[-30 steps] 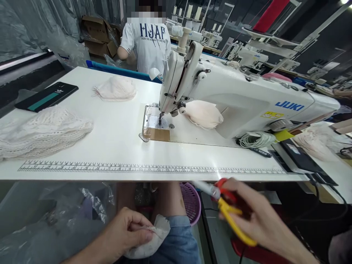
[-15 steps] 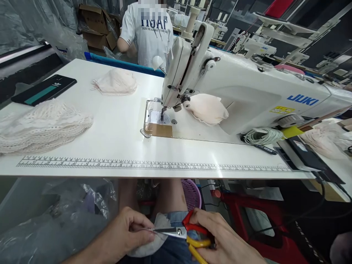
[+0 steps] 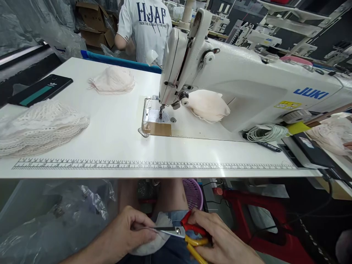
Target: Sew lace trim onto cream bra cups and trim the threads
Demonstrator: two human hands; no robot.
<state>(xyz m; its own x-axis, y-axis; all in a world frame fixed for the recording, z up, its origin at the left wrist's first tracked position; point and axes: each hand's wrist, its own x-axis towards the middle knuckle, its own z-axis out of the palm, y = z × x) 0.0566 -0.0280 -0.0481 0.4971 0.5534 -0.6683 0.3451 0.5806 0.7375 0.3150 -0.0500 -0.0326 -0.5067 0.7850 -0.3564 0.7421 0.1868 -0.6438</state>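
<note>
One hand (image 3: 134, 231) (the left) pinches thin, pale cloth (image 3: 154, 245); the right hand (image 3: 216, 234) grips metal-bladed scissors (image 3: 179, 231).

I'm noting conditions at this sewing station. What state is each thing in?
Left hand: pinching the white cloth
White cloth: pinched, partly hidden
Right hand: gripping the scissors
Scissors: held, blades reaching the cloth
Sewing machine: no fabric under the needle
Cord: coiled
Lace: layered in a pile
Cardboard box: looks open

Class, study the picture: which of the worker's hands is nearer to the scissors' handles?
Right. The right hand grips the scissors' handles; the left hand pinches pale cloth at the opposite end, by the tips of the blades.
</note>
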